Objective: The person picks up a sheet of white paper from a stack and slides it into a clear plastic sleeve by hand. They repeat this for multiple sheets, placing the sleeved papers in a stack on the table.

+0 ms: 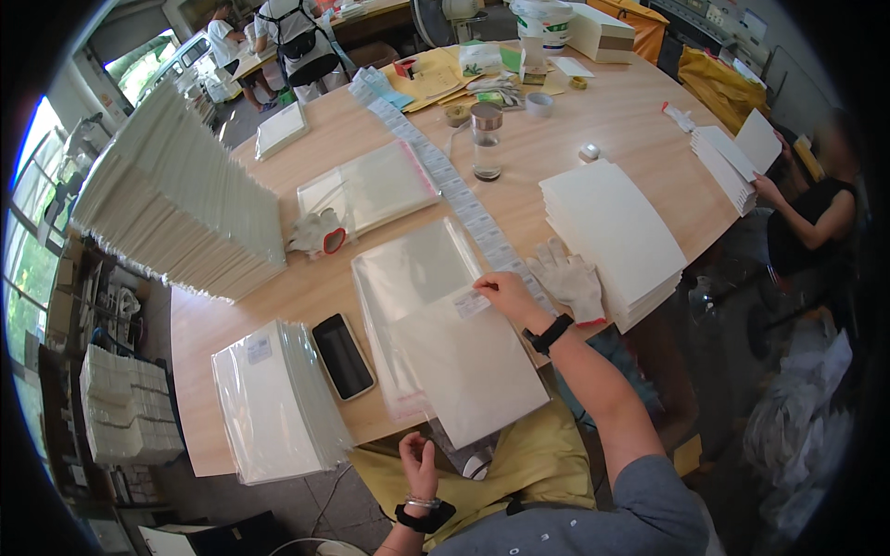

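Note:
A stack of white paper sheets in a clear plastic bag lies before me, its lower corner jutting past the table edge. My right hand is at its top, thumb and fingertips pinched at the corner of a small printed label. Low at the table edge, my left hand is half curled beside the bag's lower corner, with thumb and fingers apart and nothing visible in it. Under the bag lie flat clear plastic bags. A long strip of labels runs across the table beside my right hand.
Left of the bags are a phone, a bagged pile and a tall white stack. Right are a knit glove and a paper stack. Beyond stands a glass bottle. A co-worker handles sheets at right.

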{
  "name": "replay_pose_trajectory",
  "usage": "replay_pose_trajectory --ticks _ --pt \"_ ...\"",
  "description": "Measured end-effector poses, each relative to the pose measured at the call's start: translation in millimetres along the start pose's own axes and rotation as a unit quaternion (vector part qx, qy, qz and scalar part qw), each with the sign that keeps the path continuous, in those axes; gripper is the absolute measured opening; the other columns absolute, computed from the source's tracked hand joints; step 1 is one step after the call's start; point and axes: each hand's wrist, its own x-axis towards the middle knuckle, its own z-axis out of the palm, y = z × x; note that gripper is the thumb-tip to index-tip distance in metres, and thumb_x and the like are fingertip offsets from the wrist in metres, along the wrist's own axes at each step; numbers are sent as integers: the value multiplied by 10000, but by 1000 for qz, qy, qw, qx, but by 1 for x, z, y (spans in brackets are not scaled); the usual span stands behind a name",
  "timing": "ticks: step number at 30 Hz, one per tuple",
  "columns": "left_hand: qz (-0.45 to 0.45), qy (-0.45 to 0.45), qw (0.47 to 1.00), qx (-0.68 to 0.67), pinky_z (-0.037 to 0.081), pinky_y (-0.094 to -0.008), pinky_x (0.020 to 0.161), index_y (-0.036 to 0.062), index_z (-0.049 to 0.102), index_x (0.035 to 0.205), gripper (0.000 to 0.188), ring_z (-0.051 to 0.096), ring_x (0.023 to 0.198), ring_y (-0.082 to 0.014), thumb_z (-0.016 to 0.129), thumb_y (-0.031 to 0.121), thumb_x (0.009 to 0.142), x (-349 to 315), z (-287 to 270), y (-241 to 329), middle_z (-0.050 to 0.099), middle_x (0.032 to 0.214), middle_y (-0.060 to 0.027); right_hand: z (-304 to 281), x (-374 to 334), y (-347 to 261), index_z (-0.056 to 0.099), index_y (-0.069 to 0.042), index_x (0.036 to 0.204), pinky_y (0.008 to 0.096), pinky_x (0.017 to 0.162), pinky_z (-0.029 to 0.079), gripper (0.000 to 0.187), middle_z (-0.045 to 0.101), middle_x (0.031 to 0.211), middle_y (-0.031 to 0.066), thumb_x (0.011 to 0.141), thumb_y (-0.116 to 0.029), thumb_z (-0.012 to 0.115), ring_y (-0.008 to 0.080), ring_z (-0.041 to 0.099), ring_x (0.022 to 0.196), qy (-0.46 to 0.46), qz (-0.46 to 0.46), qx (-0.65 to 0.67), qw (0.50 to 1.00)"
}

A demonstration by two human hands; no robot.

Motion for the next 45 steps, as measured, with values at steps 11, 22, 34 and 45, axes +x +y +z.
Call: replay_pose_trajectory --ticks 11,22,34,45 --pt "-201 -122 960 -153 511 -247 587 46 414 1117 364 573 809 -139 576 45 790 0 29 3 569 971 -67 -10 -31 -19 469 -35 876 433 589 436 206 568 740 151 808 -227 502 350 551 699 13 66 -366 928" --pt "128 -158 979 24 418 -215 643 -21 409 1151 399 452 738 -71 579 98 809 4 -53 119 479 858 -12 15 -172 -80 471 -26 1158 189 539 394 368 487 782 7 797 -11 541 39 447 602 -108 39 131 985" --pt "165 115 970 137 257 -289 980 -40 364 1249 498 351 1182 -207 387 57 761 46 -302 108 412 1255 -148 238 -111 -200 593 -37 1006 317 541 420 275 539 655 122 802 -219 561 254 511 568 -177 -262 30 948" --pt "375 344 840 188 366 -351 849 -41 496 1040 237 470 970 -231 450 84 844 -8 -242 134 512 1042 -153 41 -116 -138 604 -24 876 328 652 451 167 594 806 133 786 -156 554 262 577 739 -215 -166 -11 962"
